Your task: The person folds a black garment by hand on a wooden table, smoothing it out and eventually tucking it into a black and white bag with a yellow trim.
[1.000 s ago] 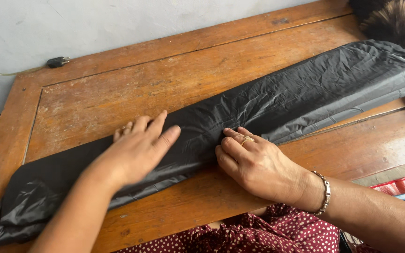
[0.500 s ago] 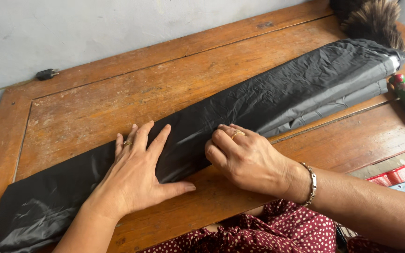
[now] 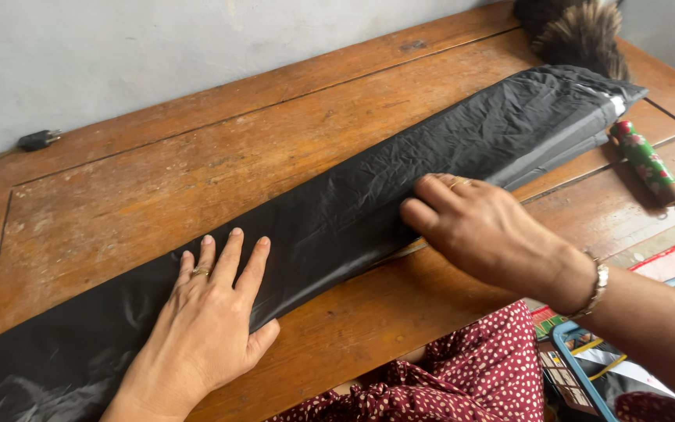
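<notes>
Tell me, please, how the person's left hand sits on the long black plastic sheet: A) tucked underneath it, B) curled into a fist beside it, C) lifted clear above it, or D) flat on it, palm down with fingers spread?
D: the left hand lies palm down with fingers spread on the black plastic sheet, which stretches across the wooden table.

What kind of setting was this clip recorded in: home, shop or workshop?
Probably a home or small household workspace. A worn wooden table stands against a plain grey wall, a brown feather duster lies at its far end, and both hands press a long folded black plastic sheet flat.
</notes>
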